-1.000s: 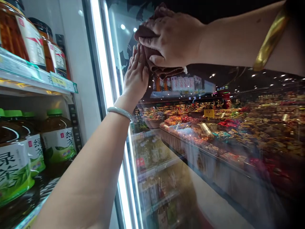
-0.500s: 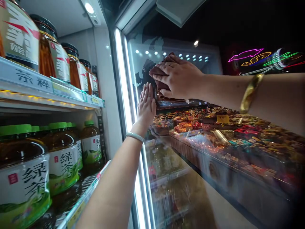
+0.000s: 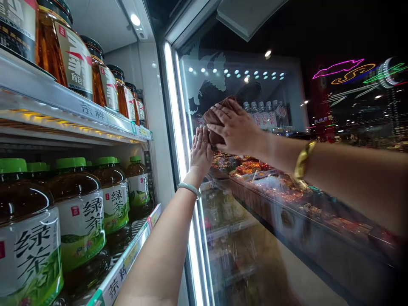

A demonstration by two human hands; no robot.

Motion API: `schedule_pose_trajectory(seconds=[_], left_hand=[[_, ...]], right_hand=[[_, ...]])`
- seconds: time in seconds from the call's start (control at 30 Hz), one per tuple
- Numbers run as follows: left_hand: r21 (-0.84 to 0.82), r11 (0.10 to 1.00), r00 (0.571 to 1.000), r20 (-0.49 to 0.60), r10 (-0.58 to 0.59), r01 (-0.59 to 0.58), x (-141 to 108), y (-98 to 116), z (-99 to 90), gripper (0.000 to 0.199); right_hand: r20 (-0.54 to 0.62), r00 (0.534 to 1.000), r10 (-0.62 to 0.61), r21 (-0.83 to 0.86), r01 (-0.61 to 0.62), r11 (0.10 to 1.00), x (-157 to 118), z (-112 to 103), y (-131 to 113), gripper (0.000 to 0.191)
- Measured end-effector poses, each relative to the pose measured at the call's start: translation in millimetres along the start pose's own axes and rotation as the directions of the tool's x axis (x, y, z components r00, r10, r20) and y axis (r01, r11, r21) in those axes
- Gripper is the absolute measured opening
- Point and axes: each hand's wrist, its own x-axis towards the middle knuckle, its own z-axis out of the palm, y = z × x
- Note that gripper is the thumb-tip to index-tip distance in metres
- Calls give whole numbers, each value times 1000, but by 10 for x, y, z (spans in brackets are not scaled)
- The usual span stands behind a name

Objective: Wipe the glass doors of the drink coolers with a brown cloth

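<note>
My right hand (image 3: 237,127) presses a dark brown cloth (image 3: 219,117) flat against the glass door (image 3: 255,250), its fingers stretched over the cloth. A gold bangle circles that wrist. Just below and to the left, my left hand (image 3: 200,148) lies flat on the glass near the door's lit edge, fingers extended and holding nothing. A pale bangle sits on the left wrist. The part of the cloth beneath my right palm is hidden.
At left, an upper fridge shelf (image 3: 73,102) carries amber drink bottles (image 3: 75,59). Large green-capped tea bottles (image 3: 83,212) stand below. A bright light strip (image 3: 174,110) runs down the door frame. Through the glass show a counter of wrapped goods (image 3: 274,187) and neon shapes (image 3: 341,70).
My right hand has slid the cloth downward on the glass, and its forearm sits lower. My left hand stays on the door. The view has shifted slightly left.
</note>
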Motion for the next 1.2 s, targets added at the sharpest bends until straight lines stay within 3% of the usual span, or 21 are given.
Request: schedule_pose_trajectory(seconds=[0.07, 0.17, 0.3, 0.4, 0.47, 0.57, 0.67, 0.77, 0.87, 1.03, 1.13, 1.2], left_hand=[[3, 999, 999, 11, -33, 33, -17, 3, 3, 61], [-23, 998, 998, 8, -62, 63, -61, 42, -8, 62], [-49, 986, 987, -4, -159, 158, -111, 238, 17, 63], [-24, 973, 973, -10, -231, 230, -144, 417, 86, 66], [-6, 977, 977, -12, -212, 212, -193, 493, 118, 67], [-8, 990, 990, -26, -138, 138, -318, 568, 122, 64], [-23, 995, 994, -39, -97, 97, -446, 711, 124, 62], [-20, 994, 994, -46, -104, 103, -507, 926, 166, 63], [-26, 995, 994, -33, -100, 99, -523, 1087, 194, 62], [-89, 992, 996, 6, -92, 92, -630, 1307, 165, 65], [-85, 995, 998, -25, -53, 51, -753, 1585, 205, 68], [-74, 997, 999, -40, -32, 29, -833, 1783, 255, 69]], right_hand=[[37, 999, 37, -40, -35, 999, -40, 33, -231, 75], [91, 994, -60, -85, 67, 994, -307, -65, -464, 64], [91, 983, -162, -63, 168, 984, -573, -267, -356, 60], [123, 992, -22, -41, 28, 999, -494, -278, -355, 65], [155, 985, 75, -35, -70, 997, -479, -270, -452, 65], [177, 984, 22, 3, -23, 1000, -705, -380, -539, 58], [154, 986, -63, 43, 57, 997, -1011, -588, -436, 59], [115, 993, 38, 45, -44, 998, -1078, -671, -363, 60], [100, 981, 165, 41, -169, 985, -1088, -643, -510, 51], [133, 978, 162, 4, -163, 987, -1597, -904, -750, 44], [78, 964, 253, -51, -250, 967, -1795, -1086, -755, 43], [23, 945, 327, -47, -326, 944, -1796, -1088, -791, 45]])
